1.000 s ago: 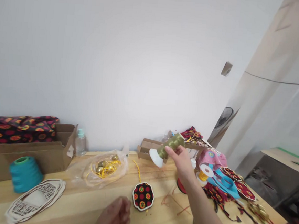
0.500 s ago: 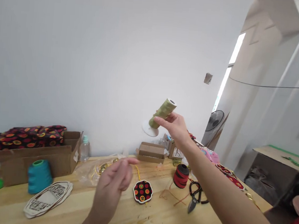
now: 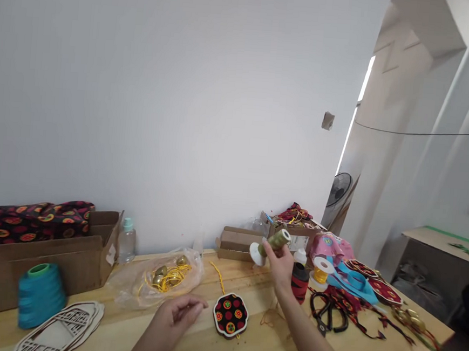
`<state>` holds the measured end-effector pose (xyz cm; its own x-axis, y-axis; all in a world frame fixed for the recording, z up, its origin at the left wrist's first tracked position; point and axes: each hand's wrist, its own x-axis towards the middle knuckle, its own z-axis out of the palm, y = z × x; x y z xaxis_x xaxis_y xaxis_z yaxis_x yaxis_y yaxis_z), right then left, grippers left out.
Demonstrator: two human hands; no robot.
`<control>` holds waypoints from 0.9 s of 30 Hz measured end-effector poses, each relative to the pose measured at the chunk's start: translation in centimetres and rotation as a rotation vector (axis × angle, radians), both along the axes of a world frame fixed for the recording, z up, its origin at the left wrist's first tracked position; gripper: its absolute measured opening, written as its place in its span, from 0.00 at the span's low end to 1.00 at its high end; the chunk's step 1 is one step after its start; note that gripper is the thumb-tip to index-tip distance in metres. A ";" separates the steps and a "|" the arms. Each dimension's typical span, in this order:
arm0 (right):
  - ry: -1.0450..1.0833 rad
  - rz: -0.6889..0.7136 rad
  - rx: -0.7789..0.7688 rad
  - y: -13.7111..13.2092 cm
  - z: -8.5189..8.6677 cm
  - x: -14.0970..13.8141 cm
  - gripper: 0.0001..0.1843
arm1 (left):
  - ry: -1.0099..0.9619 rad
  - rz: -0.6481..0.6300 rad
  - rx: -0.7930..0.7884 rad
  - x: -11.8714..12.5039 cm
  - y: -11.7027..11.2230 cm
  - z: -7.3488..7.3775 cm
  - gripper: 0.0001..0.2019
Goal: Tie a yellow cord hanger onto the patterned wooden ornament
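My right hand (image 3: 281, 267) grips a spool of olive-green thread (image 3: 277, 239), tilted, with a white disc at its lower end. It is above the back of the table, by a black and red thread cone (image 3: 299, 283). My left hand (image 3: 176, 322) is low over the table, thumb and fingers pressed together. Whether a fine thread is between them is too small to see. Just right of those fingers lies a flower-shaped ornament (image 3: 230, 315) of dark patterned cloth with a pale rim and a yellow cord (image 3: 218, 274).
Black-handled scissors (image 3: 328, 315) lie at the right, near a yellow ribbon spool (image 3: 322, 270) and blue ribbon (image 3: 356, 282). A plastic bag with bells (image 3: 169, 276), a teal thread cone (image 3: 41, 295), wooden cut-outs (image 3: 62, 329) and a cardboard box (image 3: 40, 274) are at the left.
My right hand has come down toward the table with the thread spool. My left hand has moved lower, and its stretched forefinger has drawn in. The view has shifted slightly.
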<state>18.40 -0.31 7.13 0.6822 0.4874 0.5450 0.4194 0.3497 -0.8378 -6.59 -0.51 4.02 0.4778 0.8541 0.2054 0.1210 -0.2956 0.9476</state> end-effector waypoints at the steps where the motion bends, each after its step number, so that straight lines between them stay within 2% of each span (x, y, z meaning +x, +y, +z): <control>1: -0.007 -0.024 -0.012 0.3 -1.5 -0.4 0.18 | 0.073 0.005 0.028 0.0 0.0 -0.8 0.13; 3: -0.032 -0.074 -0.034 0.6 -3.7 -0.9 0.16 | 0.230 0.037 0.068 -0.2 -0.1 -1.7 0.14; 6: -0.107 -0.095 -0.057 0.6 -5.5 -1.0 0.14 | 0.476 0.137 0.107 -0.4 -0.3 -2.3 0.19; 9: -0.205 -0.050 -0.052 0.5 -6.1 -0.6 0.12 | 0.688 0.202 0.169 0.1 -0.3 -2.8 0.25; 13: -0.287 -0.001 -0.024 0.8 -6.2 -0.1 0.11 | 0.884 0.223 0.294 1.4 -0.7 -3.4 0.27; 20: -0.336 0.117 0.018 0.7 -6.0 -1.6 0.13 | 1.000 0.336 0.392 2.7 -2.3 -2.1 0.27; 27: -0.275 0.074 0.060 0.7 -6.6 -0.7 0.14 | 1.002 0.432 0.410 3.4 -2.5 -2.0 0.28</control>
<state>17.65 0.40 0.55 0.4688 0.4922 0.7335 0.5990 0.4332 -0.6735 -3.17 -2.97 1.98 0.2684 0.9424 0.1994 0.9266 -0.3092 0.2140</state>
